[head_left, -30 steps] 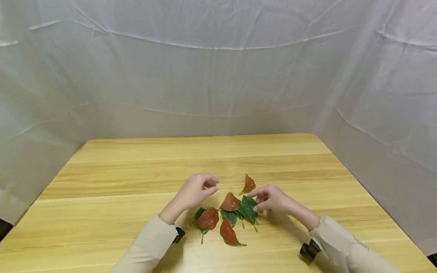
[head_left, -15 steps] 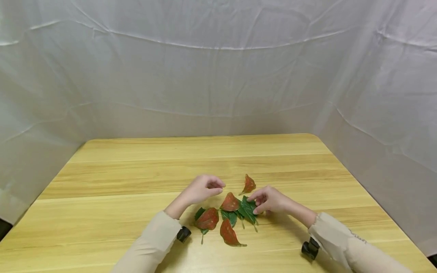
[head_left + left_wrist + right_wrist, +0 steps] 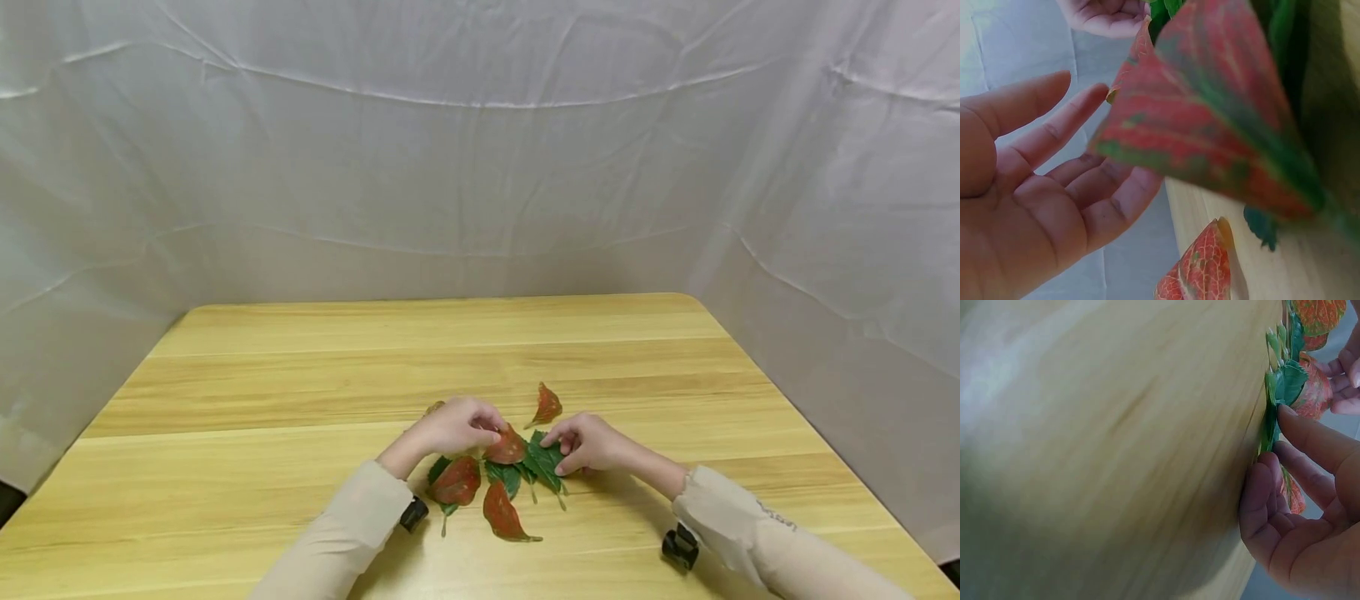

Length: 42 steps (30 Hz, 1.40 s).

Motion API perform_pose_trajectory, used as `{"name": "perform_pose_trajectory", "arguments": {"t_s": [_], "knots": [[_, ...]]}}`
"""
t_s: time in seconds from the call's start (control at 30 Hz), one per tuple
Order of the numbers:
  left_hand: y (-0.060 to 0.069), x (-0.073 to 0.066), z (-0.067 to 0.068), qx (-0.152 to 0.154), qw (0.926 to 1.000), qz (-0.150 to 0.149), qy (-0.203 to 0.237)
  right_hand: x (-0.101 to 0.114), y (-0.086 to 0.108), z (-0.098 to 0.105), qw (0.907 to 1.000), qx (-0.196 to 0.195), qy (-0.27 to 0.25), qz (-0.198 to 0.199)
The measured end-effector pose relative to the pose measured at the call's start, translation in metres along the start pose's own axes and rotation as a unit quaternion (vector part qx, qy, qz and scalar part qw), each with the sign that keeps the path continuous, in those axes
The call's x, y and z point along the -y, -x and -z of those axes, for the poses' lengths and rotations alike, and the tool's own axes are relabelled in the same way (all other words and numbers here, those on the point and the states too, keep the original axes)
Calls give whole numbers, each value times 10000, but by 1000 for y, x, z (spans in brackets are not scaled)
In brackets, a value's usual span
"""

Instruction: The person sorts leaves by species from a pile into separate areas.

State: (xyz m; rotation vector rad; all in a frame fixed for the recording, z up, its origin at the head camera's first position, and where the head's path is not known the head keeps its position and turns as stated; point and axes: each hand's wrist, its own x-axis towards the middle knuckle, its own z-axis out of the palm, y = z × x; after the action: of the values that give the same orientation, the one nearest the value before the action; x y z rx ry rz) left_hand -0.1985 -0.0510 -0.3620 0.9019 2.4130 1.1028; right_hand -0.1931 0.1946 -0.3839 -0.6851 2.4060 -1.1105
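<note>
In the head view my left hand is at the upper edge of the middle red leaf. The left wrist view shows that hand with thumb and forefinger apart, the forefinger's tip against a red leaf's edge; a larger red leaf hides part of the hand. My right hand has its thumb and forefinger resting at a green leaf. From the right wrist, that hand shows a gap between those two fingertips, both touching the green leaf edges.
Red leaves lie at the left, in front and farther back on the wooden table. Another green leaf lies under the middle red one. Behind my left hand a brownish piece partly shows.
My left hand has moved right and toward me, reaching the middle red leaf, and uncovered the brownish piece behind it. My right hand has barely shifted; the leaves look unmoved.
</note>
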Motion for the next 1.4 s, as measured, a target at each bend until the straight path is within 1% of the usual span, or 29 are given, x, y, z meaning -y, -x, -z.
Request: {"name": "perform_pose_trajectory", "arguments": {"t_s": [0.07,0.17,0.23,0.3,0.4,0.57,0.8,0.9,1.0,1.2,1.4], "knots": [[-1,1,-1,94,10000,-24,-19,1,0,-1,10000,-8,54,27],[-2,1,-2,145,9999,-1,-24,1,0,-1,9999,-12,154,78],[-2,1,-3,140,9999,44,-30,2,-1,-1,9998,-15,206,85],[-3,0,-2,72,9999,113,-51,2,-1,-1,9997,-4,208,82],[-4,-2,-2,-109,9998,176,-16,2,-1,0,9998,6,202,60],[-5,-6,-3,-517,9982,169,257,0,-1,0,9997,0,226,53],[-5,-7,0,-1067,9928,-54,546,-1,-1,-1,9997,-6,236,62],[-3,-7,3,-1304,9892,-75,667,-1,-1,-1,9996,-1,274,68],[-1,-5,6,-1522,9864,-101,617,0,-1,-1,9996,-3,294,54],[4,2,13,-1826,9819,-76,502,0,-2,-1,9997,8,251,44],[10,9,25,-2209,9733,16,629,0,-3,-1,9997,2,247,57]]}}
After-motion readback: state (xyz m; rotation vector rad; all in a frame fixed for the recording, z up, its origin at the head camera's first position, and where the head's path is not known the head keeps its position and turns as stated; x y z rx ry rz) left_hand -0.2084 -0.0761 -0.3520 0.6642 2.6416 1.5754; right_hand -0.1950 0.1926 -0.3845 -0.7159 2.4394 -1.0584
